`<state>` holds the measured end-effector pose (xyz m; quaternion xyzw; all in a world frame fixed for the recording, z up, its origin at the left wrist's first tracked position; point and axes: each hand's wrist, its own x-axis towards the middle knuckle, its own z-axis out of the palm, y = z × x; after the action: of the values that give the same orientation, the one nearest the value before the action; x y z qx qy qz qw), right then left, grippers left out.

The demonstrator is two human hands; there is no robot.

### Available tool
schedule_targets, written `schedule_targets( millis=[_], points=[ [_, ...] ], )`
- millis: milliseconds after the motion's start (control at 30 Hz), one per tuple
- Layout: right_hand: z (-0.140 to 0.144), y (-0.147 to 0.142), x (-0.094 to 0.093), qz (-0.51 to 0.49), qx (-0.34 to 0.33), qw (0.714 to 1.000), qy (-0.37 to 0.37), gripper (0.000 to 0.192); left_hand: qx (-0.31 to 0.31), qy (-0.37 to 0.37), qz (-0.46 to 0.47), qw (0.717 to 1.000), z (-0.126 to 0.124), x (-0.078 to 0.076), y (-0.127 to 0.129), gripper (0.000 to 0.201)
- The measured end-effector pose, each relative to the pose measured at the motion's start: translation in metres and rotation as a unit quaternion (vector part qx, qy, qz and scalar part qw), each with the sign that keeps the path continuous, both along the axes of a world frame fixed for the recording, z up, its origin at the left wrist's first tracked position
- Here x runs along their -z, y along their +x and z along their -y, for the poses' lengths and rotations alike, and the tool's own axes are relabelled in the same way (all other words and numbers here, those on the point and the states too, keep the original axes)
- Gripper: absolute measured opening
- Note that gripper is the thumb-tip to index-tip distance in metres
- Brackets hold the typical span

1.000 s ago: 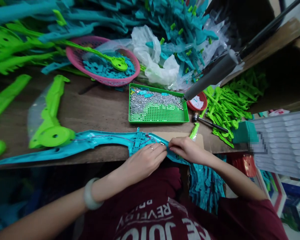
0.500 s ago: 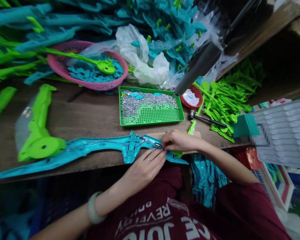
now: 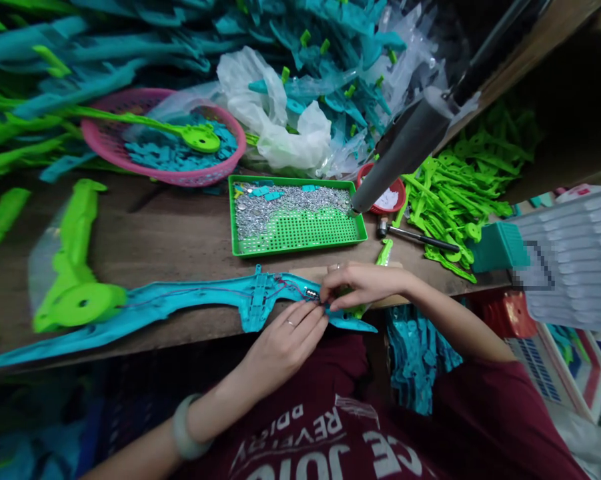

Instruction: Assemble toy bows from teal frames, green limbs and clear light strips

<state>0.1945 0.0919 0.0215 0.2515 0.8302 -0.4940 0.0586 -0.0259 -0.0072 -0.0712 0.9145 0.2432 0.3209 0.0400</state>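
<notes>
Long teal shell (image 3: 180,300) is lying lengthwise along the table (image 3: 180,233) edge; right hand (image 3: 363,285) and left hand (image 3: 285,340) are both pinching its wiring connector (image 3: 311,293) at the right end.

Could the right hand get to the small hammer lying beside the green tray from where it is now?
Probably yes. The right hand rests on the teal plastic shell at the table edge, and the hammer lies just beyond it on bare wood. Only the grey tool hangs nearby, above the green tray, not across the path.
</notes>
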Motion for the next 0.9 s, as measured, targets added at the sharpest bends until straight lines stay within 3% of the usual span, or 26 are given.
schedule_targets(
  millis=[100, 233, 467, 733, 900],
  points=[
    [-0.003, 0.002, -0.002, -0.031, -0.018, 0.999, -0.018, 0.017, -0.004, -0.001, -0.011, 1.000, -0.002, -0.004, 0.001, 0.023],
    [-0.004, 0.000, -0.001, -0.016, -0.042, 0.998, 0.049, 0.016, -0.004, -0.018, 0.012, 1.000, -0.005, -0.005, 0.001, 0.024],
    [0.005, 0.000, 0.005, -0.006, 0.062, 0.997, 0.041, 0.014, -0.013, 0.013, -0.015, 1.000, -0.003, -0.004, 0.000, 0.023],
    [0.001, 0.001, 0.000, 0.016, -0.053, 0.991, 0.120, 0.021, -0.020, 0.016, -0.015, 1.000, -0.003, -0.004, 0.002, 0.020],
    [-0.002, -0.011, 0.000, 0.033, -0.052, 0.991, 0.115, 0.020, -0.010, 0.035, -0.017, 0.999, -0.004, -0.002, 0.000, 0.020]
  ],
)
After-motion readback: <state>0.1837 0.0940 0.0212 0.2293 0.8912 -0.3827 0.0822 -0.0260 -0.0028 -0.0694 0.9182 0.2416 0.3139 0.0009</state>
